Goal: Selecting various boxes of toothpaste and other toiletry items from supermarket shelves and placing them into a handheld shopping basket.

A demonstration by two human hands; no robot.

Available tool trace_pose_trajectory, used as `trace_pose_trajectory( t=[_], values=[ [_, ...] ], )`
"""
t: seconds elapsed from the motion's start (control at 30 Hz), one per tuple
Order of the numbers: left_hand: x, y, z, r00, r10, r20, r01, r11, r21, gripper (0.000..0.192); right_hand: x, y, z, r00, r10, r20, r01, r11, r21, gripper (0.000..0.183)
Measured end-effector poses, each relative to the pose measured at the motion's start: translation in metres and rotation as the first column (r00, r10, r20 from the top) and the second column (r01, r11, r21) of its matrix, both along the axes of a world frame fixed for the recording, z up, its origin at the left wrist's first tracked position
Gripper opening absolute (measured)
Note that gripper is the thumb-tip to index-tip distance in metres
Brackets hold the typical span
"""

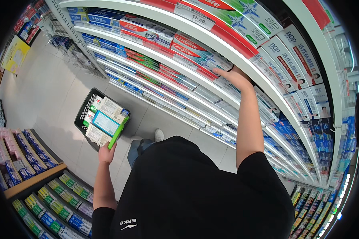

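My left hand [107, 151] is closed around the green handle [118, 133] of a dark perforated shopping basket [80, 116]. Packaged goods lie in the basket, among them a blue-edged pack [106, 122] and several cream-coloured packs [98, 135]. To the right, my right hand [231, 76] reaches into a shelf at the end of a row of red and white Colgate toothpaste boxes [194, 49]. Its thumb shows at the shelf's front; the other fingers are hidden behind the shelf edge above, so whether it holds a box cannot be told.
Curved white shelves [155, 18] of toothpaste boxes run along the front and right. BOP boxes [287, 59] stand on the right. At the lower left is a low display rack [36, 180] of packaged goods. A yellow sign [15, 55] stands at the far left.
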State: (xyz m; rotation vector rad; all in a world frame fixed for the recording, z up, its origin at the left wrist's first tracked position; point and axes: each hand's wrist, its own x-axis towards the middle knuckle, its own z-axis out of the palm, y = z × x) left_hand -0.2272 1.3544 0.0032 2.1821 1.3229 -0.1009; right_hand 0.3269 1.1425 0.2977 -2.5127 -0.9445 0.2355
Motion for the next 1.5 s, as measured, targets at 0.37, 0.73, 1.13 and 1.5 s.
trace_pose_trajectory(
  t=[0.37,0.73,1.13,1.5],
  values=[
    [0.000,0.000,0.003,0.996,-0.034,-0.080,0.033,0.999,-0.012,0.060,0.027,-0.011,-0.026,0.999,0.023,-0.043,-0.020,0.998,0.063,0.107],
    [-0.002,0.001,0.008,0.995,-0.044,-0.087,0.039,0.997,-0.063,0.058,-0.017,-0.019,-0.024,0.912,0.038,0.407,-0.096,0.988,0.123,0.086],
    [0.008,0.025,0.021,1.000,0.002,0.000,-0.002,0.924,-0.383,0.082,-0.123,-0.076,-0.174,0.845,0.516,0.143,-0.526,0.850,0.040,0.034],
    [0.144,0.077,-0.028,0.995,-0.002,0.101,0.014,0.993,-0.118,0.098,-0.203,-0.210,-0.287,0.803,-0.103,-0.587,-0.323,0.752,-0.574,0.042]
  ],
)
